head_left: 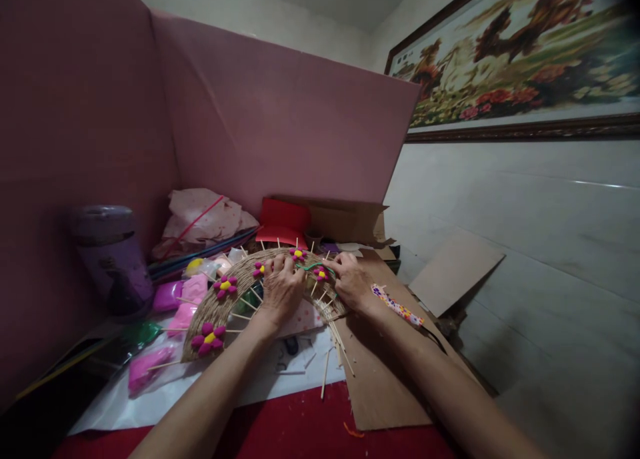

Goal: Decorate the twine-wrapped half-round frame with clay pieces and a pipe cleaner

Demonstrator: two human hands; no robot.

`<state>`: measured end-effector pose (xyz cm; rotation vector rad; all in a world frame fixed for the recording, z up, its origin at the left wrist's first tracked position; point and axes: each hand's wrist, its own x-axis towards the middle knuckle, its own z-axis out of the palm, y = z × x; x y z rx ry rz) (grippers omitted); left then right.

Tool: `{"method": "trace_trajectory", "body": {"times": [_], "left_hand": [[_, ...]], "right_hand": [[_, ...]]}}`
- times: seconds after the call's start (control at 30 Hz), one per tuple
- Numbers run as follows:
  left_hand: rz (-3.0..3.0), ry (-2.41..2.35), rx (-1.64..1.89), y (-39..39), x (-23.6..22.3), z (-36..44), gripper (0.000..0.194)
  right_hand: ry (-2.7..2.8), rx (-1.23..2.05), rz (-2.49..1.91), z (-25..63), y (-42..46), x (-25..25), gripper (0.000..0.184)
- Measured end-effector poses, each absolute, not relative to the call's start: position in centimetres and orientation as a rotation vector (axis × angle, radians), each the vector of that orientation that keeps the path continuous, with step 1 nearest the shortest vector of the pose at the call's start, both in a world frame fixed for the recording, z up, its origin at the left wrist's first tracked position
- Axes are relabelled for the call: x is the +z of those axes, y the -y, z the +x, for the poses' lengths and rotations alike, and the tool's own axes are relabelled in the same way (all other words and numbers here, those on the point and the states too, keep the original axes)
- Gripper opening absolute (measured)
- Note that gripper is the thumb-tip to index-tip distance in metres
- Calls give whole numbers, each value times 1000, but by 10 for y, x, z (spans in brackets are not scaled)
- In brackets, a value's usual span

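A fan-shaped arch wound with tan twine (245,270) stands in front of me, with thin wooden sticks passing through it. Magenta flowers with yellow centres (209,339) sit along its band. My left hand (283,289) lies over the upper middle of the arch, fingers bent and closed on it. On the arch's right side, my right hand (354,282) has its fingers bent together at the end of a thin green strand (315,266). This strand curves between both hands, close to a flower (321,273). My right fingertips are partly hidden.
Brown cardboard (385,379) lies under my right forearm, with loose sticks (325,376) beside it. Pink clay packets (147,369) lie at left on white sheeting. Behind them stands a purple tumbler (113,262). Patterned scissors or a similar tool (397,306) lies at right.
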<state>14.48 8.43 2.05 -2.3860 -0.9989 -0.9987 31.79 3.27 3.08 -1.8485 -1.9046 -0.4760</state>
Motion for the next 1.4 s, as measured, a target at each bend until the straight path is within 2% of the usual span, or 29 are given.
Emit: {"method": "trace_trajectory", "body": {"times": [0.53, 1.4], "left_hand": [[-2320, 968, -1050, -90, 13, 146, 15], [-2328, 954, -1052, -88, 15, 146, 14]], "right_hand": [[1998, -505, -1812, 298, -36, 32, 24], [1873, -462, -1855, 327, -35, 25, 41]]}}
